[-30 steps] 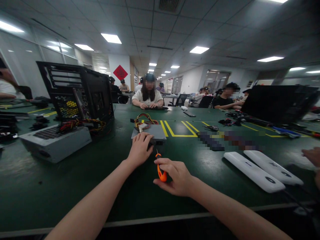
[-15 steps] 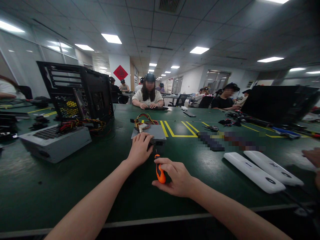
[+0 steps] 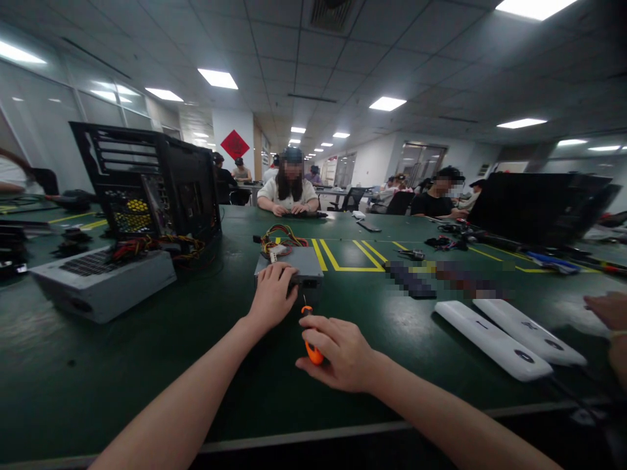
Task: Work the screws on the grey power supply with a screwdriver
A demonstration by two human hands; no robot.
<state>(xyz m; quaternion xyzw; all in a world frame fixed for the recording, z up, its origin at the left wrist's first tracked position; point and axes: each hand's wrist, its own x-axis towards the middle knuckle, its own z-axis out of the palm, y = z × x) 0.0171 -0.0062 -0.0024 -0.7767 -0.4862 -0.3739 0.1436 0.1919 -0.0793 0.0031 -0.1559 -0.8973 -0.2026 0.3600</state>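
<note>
My left hand [image 3: 272, 295] rests on a small grey metal power supply unit [image 3: 309, 263], its fingers bent over the top and near side, holding it to the table. Coloured wires [image 3: 280, 236] with a white plug bunch up on the unit's far side. Closer to me, my right hand [image 3: 339, 352] is closed round the orange and black handle of a screwdriver [image 3: 314, 353]. The thin shaft points away from me at the unit's near face. Its tip appears just short of that face; contact is hard to make out.
Left stand a larger power supply [image 3: 105, 287] and a black computer case [image 3: 151, 183]. Two white power banks [image 3: 492, 339] lie right, beside another person's hand [image 3: 607, 310]. A dark monitor [image 3: 524, 205] stands behind. Another person [image 3: 289, 189] sits across the green table [image 3: 235, 405].
My right fingers have curled further round the screwdriver handle, which sits slightly lower in view. My left hand stays on the power supply unit. The view has shifted a little.
</note>
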